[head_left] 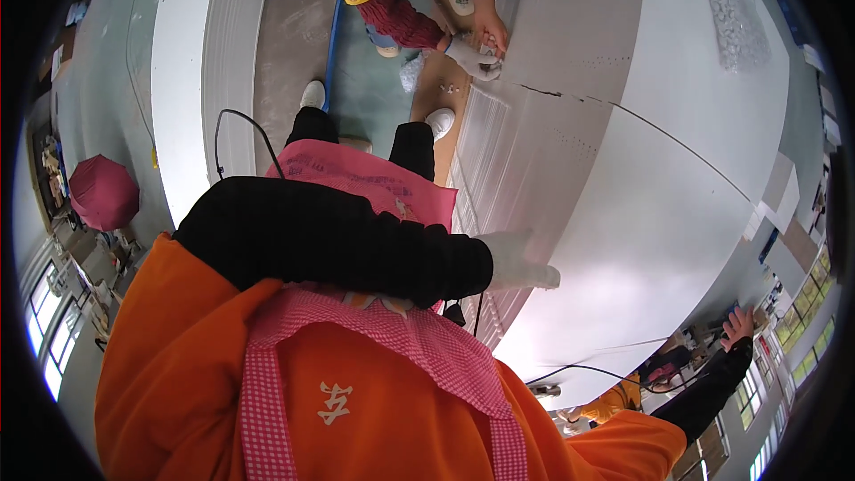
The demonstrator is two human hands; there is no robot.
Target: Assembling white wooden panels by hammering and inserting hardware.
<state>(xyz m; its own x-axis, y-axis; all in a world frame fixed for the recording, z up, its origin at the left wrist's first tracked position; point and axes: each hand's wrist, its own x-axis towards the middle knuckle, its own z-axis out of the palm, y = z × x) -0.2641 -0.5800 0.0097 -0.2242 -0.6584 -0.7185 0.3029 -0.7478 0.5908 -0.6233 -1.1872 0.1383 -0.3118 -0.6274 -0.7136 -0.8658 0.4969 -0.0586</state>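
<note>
My left hand (521, 260), in a white glove, reaches across my body to a tall stack of white panels (623, 240). Its fingers are stretched out flat at the stack's near upper edge, grasping nothing. Out to the far right, my bare right hand (737, 328) is raised with its fingers apart, holding nothing visible. The top of the stack is smooth and glossy, with a dark seam between two panel piles. Rows of small holes mark the panels beside the seam.
A co-worker's gloved hand (472, 58) and bare hand meet at the stack's far side. Another white panel stack (183, 89) stands on the left. A clear bag of small white pieces (735, 13) lies on the far panels. A black cable (606, 368) runs near my right arm.
</note>
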